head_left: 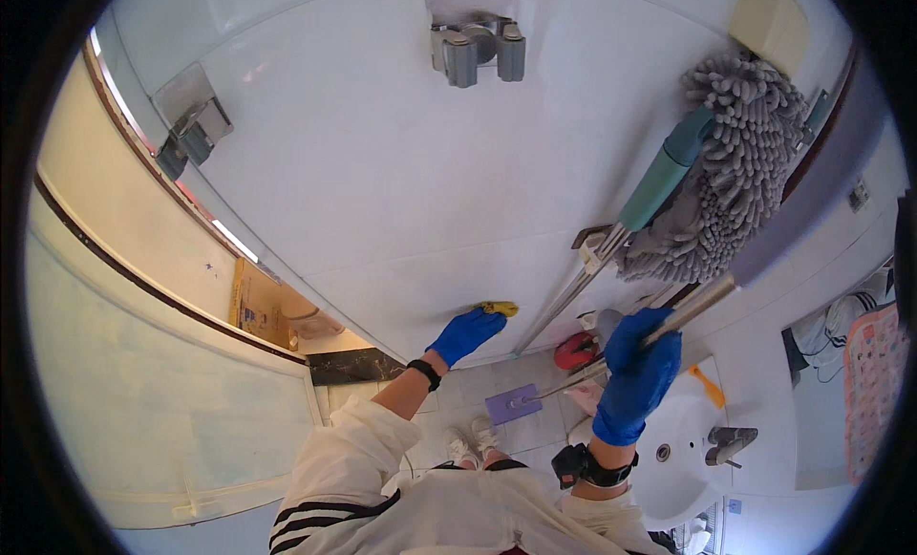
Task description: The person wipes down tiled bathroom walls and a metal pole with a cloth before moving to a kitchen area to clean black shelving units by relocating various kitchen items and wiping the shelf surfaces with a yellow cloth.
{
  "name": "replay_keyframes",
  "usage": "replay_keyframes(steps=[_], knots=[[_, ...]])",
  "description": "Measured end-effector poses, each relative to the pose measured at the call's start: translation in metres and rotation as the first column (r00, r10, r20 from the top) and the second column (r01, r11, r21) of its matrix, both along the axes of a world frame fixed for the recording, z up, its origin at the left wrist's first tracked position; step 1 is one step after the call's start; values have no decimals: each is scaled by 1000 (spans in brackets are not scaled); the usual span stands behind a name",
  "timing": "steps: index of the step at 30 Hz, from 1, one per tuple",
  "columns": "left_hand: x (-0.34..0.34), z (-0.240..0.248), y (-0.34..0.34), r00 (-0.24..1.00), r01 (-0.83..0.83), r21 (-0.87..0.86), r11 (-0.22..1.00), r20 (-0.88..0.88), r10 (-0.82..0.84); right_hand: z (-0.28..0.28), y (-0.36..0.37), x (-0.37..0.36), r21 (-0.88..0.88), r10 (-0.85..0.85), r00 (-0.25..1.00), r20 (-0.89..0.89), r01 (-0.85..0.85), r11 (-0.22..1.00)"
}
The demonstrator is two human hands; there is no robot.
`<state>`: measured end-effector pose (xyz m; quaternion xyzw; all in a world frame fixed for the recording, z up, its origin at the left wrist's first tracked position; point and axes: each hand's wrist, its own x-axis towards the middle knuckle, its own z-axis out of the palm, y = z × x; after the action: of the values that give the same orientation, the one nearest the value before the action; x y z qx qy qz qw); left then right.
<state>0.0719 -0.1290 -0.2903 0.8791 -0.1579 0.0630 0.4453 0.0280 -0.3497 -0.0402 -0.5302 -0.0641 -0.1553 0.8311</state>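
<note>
Lower centre, the left hand (465, 335) grasps a cloth (501, 309) at the wall (373, 182), apparently wiping; further strokes call for even pressure. Lower right, the right hand (638, 375) grips a pole (695, 309).

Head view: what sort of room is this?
Most likely a bathroom or washroom: at the right is a white washbasin with a metal faucet, and the floor is tiled. Wall-mounted clips suggest that cleaning tools are kept here too.
</note>
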Motion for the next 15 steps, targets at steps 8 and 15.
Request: replay_keyframes(steps=[8, 15], knots=[[13, 211, 12, 741, -554, 230, 800, 575, 347, -5, -1, 4, -24, -9, 996, 89, 11, 1000], [30, 158, 31, 815, -353, -293, 889, 370, 445, -3, 2, 19, 88, 12, 999, 32, -15, 996]])
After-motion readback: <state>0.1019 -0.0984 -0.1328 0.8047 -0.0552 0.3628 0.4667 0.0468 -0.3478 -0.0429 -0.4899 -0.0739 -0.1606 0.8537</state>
